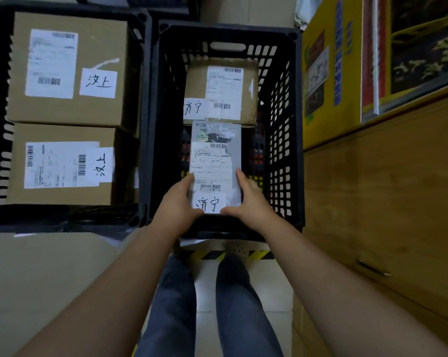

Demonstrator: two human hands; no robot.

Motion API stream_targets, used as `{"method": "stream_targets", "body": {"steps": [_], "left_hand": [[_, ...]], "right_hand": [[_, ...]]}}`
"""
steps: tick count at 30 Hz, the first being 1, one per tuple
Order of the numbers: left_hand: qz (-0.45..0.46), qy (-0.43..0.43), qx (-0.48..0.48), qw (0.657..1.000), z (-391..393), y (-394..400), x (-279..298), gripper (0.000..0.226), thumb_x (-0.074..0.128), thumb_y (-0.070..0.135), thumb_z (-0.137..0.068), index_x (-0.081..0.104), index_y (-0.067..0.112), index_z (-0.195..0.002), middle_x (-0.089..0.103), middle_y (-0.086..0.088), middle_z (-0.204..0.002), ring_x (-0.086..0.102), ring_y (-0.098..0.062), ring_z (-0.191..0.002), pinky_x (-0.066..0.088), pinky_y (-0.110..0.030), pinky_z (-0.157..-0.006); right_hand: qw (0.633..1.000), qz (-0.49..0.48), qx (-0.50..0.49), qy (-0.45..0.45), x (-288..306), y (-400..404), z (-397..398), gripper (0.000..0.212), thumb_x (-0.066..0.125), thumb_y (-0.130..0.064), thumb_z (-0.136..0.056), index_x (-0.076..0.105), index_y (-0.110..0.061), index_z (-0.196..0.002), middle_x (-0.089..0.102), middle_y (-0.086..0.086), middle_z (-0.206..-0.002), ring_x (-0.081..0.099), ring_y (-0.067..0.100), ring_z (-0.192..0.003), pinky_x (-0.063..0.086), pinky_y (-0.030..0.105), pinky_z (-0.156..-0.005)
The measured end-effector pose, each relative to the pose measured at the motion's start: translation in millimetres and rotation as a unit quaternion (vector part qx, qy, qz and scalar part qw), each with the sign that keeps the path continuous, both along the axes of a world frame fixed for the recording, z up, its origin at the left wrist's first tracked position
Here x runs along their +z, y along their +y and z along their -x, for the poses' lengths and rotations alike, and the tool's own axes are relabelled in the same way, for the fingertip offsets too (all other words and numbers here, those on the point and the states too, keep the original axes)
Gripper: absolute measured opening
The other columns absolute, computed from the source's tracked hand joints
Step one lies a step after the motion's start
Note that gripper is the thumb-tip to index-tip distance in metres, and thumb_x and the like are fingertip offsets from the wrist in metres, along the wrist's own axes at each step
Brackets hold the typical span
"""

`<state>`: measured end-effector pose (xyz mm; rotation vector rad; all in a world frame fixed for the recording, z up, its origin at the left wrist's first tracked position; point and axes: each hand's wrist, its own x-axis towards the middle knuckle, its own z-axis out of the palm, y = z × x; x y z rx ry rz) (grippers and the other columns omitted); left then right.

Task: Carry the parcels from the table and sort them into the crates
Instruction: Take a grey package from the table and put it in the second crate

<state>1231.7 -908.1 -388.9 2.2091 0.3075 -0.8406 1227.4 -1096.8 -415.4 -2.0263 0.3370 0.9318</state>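
Parcel (216, 161), grey, flat: near end pinched between left hand (178, 202) and right hand (248, 199), fingers curled round edges, long axis pointing away over right crate (292, 124).

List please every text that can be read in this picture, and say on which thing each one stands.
"汶上": handwritten slip on the far cardboard box in the left crate.
"汶上": slip on the near cardboard box, same crate.
"济宁": slip on the brown parcel in the middle crate.
"济宁": slip on the grey parcel that the left hand and right hand hold.
Printed shipping labels, barcodes, yellow carton print: too small or blurred.
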Motion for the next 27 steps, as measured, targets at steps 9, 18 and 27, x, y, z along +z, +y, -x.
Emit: {"method": "stream_targets", "body": {"steps": [9,18,27], "left_hand": [[-0.069,0.032,-0.028,0.997,-12,6,-43,0.08,0.07,0.02,-0.087,0.024,0.024,-0.152,0.042,-0.011,-0.14,0.048,-0.028,-0.122,0.041,-0.035,-0.097],[-0.09,0.063,-0.02,0.994,-21,11,-74,0.076,0.068,0.015,-0.087,0.027,0.025,-0.15,0.045,-0.013,-0.132,0.051,-0.031,-0.115,0.042,-0.034,-0.085],[-0.13,0.091,-0.045,0.986,-27,12,-104,0.082,0.068,0.014,-0.084,0.021,0.03,-0.149,0.048,-0.011,-0.123,0.055,-0.028,-0.104,0.049,-0.037,-0.081]], "right_hand": [[0.999,0.018,0.031,0.02,-30,14,-2,0.115,0.084,-0.021,-0.077,0.004,-0.032,-0.158,0.026,0.001,-0.148,0.035,0.016,-0.135,0.028,0.021,-0.103],[0.996,0.044,0.074,0.036,-55,25,-15,0.103,0.079,-0.027,-0.083,0.008,-0.036,-0.158,0.022,0.003,-0.153,0.036,0.025,-0.136,0.037,0.034,-0.108],[0.99,0.079,0.104,0.052,-81,38,-26,0.11,0.081,-0.022,-0.079,0.006,-0.041,-0.157,0.023,0.004,-0.15,0.045,0.028,-0.127,0.047,0.038,-0.101]]}}
